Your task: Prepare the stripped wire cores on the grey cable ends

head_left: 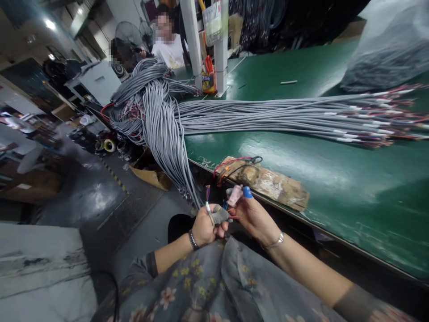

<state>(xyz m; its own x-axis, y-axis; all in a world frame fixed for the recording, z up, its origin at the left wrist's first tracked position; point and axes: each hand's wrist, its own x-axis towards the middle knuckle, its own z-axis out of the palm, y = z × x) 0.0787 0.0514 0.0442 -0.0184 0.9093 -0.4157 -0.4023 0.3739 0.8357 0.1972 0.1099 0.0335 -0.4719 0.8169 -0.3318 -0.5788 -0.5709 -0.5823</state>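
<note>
My left hand [205,227] is closed around a grey cable whose white-banded end [208,206] sticks up, with thin coloured wires fanning from its tip. Grey wrapping covers its thumb or finger. Close beside it, my right hand [253,217] pinches thin coloured wires [231,211], red ones among them, between the two hands. Blue tape [247,192] is on one right fingertip and a pinkish wrap [235,195] on another. The fingers partly hide where the wires join the cable.
A large bundle of grey cables [164,120] hangs over the edge of the green table [351,179]; more cables [261,116] lie along it. A worn wooden block [275,183] with red and black leads sits at the edge. Two people are across the table. A cardboard box [150,174] is below.
</note>
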